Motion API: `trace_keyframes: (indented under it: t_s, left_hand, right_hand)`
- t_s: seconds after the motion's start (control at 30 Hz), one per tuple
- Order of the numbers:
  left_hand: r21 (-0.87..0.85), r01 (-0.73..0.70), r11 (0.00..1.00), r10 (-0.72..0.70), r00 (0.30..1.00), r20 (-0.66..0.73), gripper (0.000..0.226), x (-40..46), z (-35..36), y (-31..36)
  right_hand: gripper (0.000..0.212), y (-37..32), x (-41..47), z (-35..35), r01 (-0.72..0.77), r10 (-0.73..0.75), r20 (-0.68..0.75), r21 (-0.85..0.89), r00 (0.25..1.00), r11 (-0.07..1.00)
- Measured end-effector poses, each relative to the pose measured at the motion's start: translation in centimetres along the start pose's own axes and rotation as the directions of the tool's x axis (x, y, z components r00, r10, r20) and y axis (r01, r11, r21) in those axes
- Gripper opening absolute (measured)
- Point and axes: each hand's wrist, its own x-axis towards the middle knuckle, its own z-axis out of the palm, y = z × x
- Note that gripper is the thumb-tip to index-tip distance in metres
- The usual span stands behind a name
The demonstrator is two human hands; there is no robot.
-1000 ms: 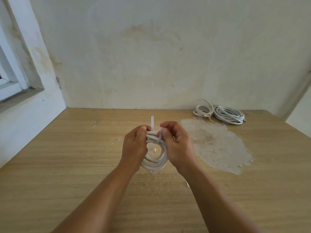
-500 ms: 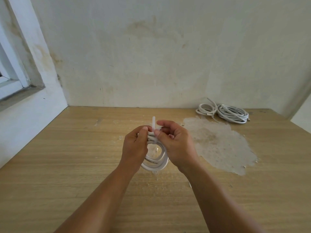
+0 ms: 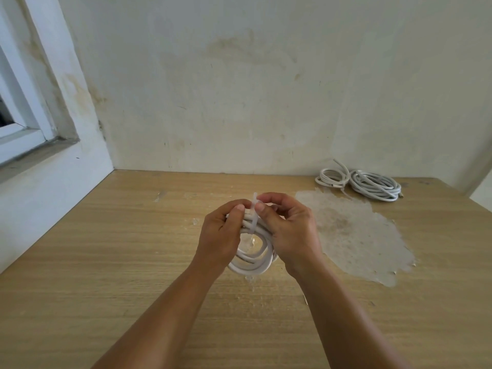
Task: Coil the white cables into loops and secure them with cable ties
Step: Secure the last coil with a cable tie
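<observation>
Behind hands (image 3: 255,230): coiled cables (image 3: 359,181) by wall (image 3: 239,89)

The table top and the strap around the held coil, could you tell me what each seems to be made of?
The table top looks like wood-grain laminate, matte; a pale rough patch where the surface has worn away suggests a thin veneer over board. The cable tie around the held coil looks like translucent white plastic, probably nylon, thin and smooth.

Perhaps a bare home room: stained plaster wall (image 3: 239,89), window frame (image 3: 24,102), worn wooden table (image 3: 106,249).
</observation>
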Motion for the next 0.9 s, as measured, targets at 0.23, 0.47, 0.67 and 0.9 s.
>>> trace_keyframes:
  t_s: [0.23,0.47,0.67,0.9]
  left_hand:
    - [0.041,-0.016,0.999,0.018,0.999,-0.038,0.030,0.03,0.04,-0.44]
    - [0.141,-0.118,0.983,0.122,0.992,-0.017,0.031,-0.03,-0.23,-0.16]
    - [0.191,-0.158,0.969,0.165,0.986,-0.018,0.035,-0.01,-0.45,-0.46]
    - [0.260,-0.303,0.917,0.296,0.953,0.067,0.029,0.02,-0.64,-0.78]
  right_hand:
    - [0.010,-0.29,0.06,0.00,-0.038,0.038,0.000,0.088,0.999,0.995]
    - [0.011,-0.29,-0.03,-0.04,-0.056,0.056,-0.002,0.134,0.998,0.989]
    - [0.009,-0.05,-0.12,-0.07,-0.070,0.072,-0.006,0.147,0.997,0.987]
    - [0.005,-0.06,0.25,-0.53,-0.136,0.133,0.052,0.059,0.990,0.989]
